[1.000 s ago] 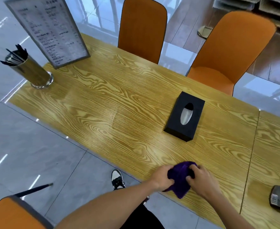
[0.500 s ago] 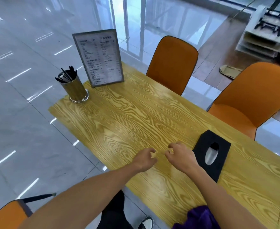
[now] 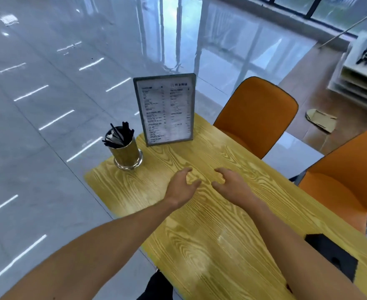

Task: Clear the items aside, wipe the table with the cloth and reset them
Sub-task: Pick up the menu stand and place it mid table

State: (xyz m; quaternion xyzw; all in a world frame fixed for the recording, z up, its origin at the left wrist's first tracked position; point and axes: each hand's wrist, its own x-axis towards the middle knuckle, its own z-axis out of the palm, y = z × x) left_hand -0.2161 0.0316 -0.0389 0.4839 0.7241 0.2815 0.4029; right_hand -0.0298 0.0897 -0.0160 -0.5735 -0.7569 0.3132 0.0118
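A framed menu stand [image 3: 166, 109] stands upright at the far end of the yellow wood-grain table [image 3: 210, 245]. Left of it sits a brass-coloured metal holder [image 3: 128, 151] with several black sticks in it. My left hand [image 3: 181, 185] and my right hand [image 3: 230, 184] hover side by side over the table, a short way in front of these two items, both empty with fingers curled apart. A black tissue box [image 3: 332, 256] lies at the lower right, partly hidden by my right forearm. The purple cloth is out of view.
Two orange chairs [image 3: 256, 115] [image 3: 349, 176] stand along the table's far side. Glossy grey floor tiles surround the table's left end. Shelving [image 3: 360, 72] and a piece of cardboard [image 3: 320, 120] lie at the upper right.
Both hands let go of the purple cloth near the table's front edge and reached forward, empty, toward the menu stand and holder. The view has swung left, so the cloth has left the frame.
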